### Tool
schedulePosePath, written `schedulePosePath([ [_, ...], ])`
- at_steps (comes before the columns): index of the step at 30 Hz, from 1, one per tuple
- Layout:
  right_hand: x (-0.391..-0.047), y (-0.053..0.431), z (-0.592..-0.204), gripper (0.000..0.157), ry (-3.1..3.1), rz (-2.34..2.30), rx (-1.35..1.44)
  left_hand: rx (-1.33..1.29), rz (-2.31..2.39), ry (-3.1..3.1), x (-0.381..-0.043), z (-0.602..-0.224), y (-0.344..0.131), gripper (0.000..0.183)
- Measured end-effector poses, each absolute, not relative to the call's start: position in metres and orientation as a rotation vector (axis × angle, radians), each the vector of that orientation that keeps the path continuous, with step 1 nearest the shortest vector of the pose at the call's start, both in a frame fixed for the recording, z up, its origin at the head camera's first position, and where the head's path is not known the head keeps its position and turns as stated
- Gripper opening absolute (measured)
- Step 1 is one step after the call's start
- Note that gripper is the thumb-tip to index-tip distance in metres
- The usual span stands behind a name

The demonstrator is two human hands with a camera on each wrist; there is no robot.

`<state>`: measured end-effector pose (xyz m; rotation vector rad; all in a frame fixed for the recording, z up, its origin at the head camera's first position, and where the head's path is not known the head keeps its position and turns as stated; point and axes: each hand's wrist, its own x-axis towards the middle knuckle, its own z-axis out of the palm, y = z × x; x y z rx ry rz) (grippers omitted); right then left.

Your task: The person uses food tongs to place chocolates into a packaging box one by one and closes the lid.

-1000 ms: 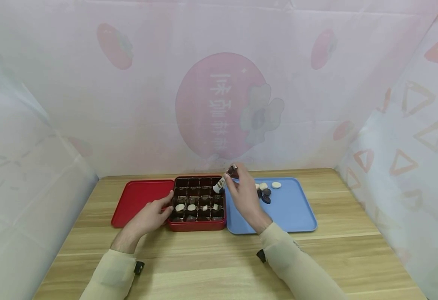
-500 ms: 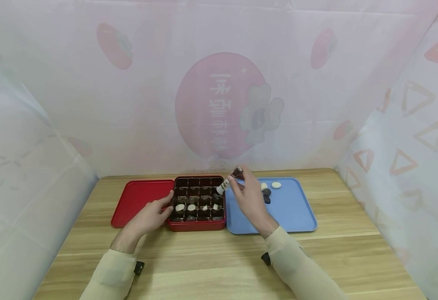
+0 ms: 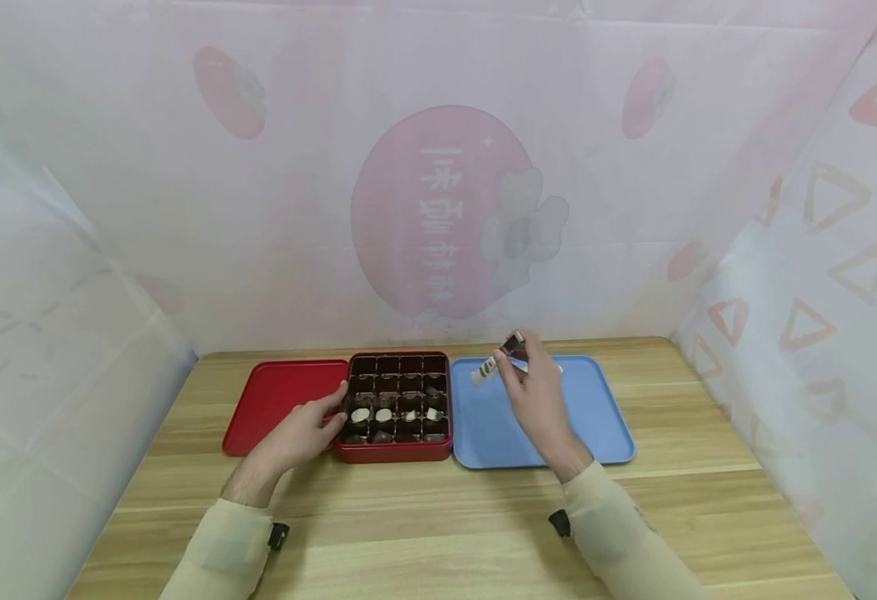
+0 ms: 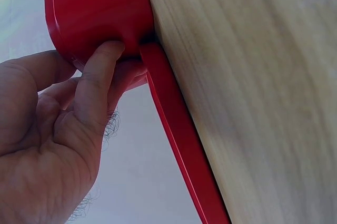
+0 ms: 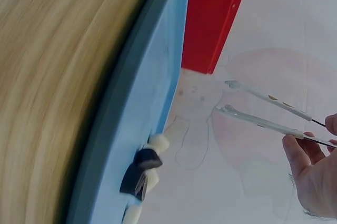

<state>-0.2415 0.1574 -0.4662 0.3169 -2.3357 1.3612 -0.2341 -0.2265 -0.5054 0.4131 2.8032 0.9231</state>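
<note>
My right hand holds tongs with white tips and dark handles above the blue tray. In the right wrist view the two arms of the tongs stand apart with nothing between their tips. My left hand touches the left side of the red box, thumb and fingers against its wall in the left wrist view. Inside the box is a dark divided insert. White chocolates fill one row of its compartments, and some dark pieces sit in the front row.
On the blue tray lie several white and dark chocolates, mostly hidden by my right hand in the head view. A red lid lies left of the box. The wooden table ends at a printed cloth backdrop.
My right hand has moved right with the tongs, away from the box and over the blue tray. A dark chocolate now sits in a right-hand compartment. My left hand has stayed still.
</note>
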Motion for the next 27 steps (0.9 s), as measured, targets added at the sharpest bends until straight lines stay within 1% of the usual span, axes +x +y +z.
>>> schedulePosePath([
  [12,-0.242,0.190,-0.473,0.034,-2.422,1.256,0.189,0.409,0.916,2.809,-0.234,-0.504,-0.226,0.068],
  [27,-0.250,0.200,-0.484,0.031,-2.466,1.145,0.147,0.415,0.923,2.808,-0.234,-0.505,-0.227,0.069],
])
